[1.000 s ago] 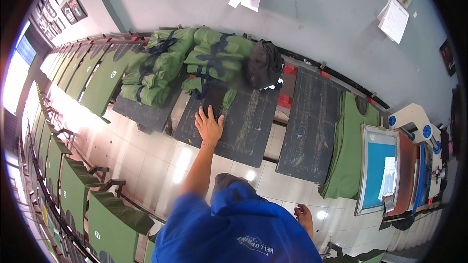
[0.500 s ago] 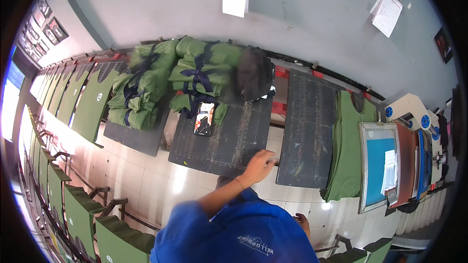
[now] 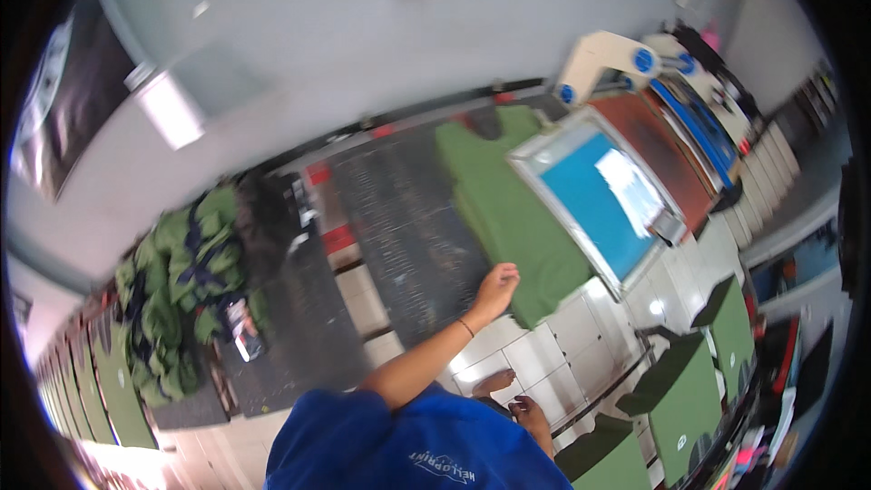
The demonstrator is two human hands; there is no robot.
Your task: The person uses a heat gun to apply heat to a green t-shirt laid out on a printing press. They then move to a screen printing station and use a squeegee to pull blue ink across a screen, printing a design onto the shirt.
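My left hand (image 3: 498, 290) reaches out from the blue sleeve with its fingers curled in. It appears over the front part of green cloth pieces (image 3: 508, 195) laid on a dark board. Whatever the fingers may hold is hidden. Lower down, at my right side, my right hand (image 3: 532, 417) hangs with fingers loosely bent and a little apart, and I see nothing in it. Right of the green cloth lies a framed printing screen (image 3: 603, 209) with a blue mesh and a pale sheet on it. The picture is somewhat blurred.
Dark boards (image 3: 404, 227) line the wall. At left are tied green cloth bundles (image 3: 200, 245), a phone (image 3: 243, 330) and a dark cloth heap (image 3: 265, 209). A cream machine part with blue knobs (image 3: 610, 56) stands far right. Green-covered boards (image 3: 680, 408) edge the lower right.
My view has swung and moved to the right, so the bundles and phone now sit farther left. My left hand has gone from beside the dark boards to the green cloth.
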